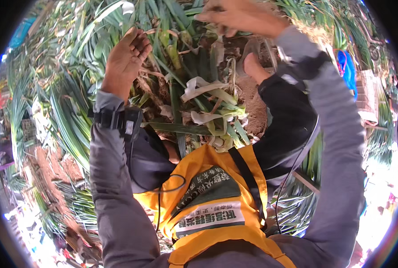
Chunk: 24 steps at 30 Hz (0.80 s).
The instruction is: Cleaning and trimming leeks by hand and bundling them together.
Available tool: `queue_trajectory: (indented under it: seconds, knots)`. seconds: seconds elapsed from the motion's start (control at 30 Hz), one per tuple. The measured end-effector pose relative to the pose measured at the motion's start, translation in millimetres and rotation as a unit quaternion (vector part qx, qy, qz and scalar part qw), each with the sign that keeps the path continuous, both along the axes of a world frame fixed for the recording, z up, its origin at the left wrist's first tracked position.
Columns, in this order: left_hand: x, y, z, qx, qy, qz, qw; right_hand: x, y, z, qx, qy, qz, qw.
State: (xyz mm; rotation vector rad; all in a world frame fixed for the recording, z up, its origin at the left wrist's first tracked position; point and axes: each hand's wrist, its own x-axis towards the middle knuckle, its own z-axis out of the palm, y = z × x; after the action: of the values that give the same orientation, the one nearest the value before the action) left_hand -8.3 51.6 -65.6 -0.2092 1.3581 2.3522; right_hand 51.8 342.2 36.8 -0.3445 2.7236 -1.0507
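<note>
My left hand (128, 58) is held over the leeks at the upper left, its fingers curled in toward the thumb. Whatever lies in its grasp, if anything, is hidden; a thin dry leaf strip (163, 32) runs right from near the fingertips. Higher up and to the right, my right hand (241, 18) hovers above the pile with fingers loosely stretched to the left and nothing visible in them. Between and below the hands lie leeks (172, 49) with long green leaves, and stripped, pale leek leaves (208, 94) in a loose heap.
My knees, in dark trousers (283, 107), flank the leaf heap, and a bare foot (255, 67) rests on brown soil (252, 102). A yellow apron (208, 156) covers my lap. More leek bundles (69, 120) lie left. A blue bag (347, 73) and a crate (368, 96) stand right.
</note>
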Motion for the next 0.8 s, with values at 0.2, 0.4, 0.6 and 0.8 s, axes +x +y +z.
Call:
queue_trajectory:
  seconds: [0.2, 0.4, 0.6, 0.8]
  knots:
    - [54, -41, 47, -0.065, 0.114, -0.002, 0.991, -55, -65, -204, 0.041, -0.175, 0.032, 0.983]
    - [86, -61, 61, -0.112, 0.084, 0.02, 0.99, -12, -131, -330, 0.17, -0.097, 0.067, 0.978]
    - [99, -72, 59, -0.119, 0.072, 0.043, 0.989, 84, -119, -397, 0.164, 0.073, 0.187, 0.966]
    - [100, -62, 60, -0.094, 0.099, 0.004, 0.991, 152, -61, -405, 0.245, -0.074, 0.201, 0.946]
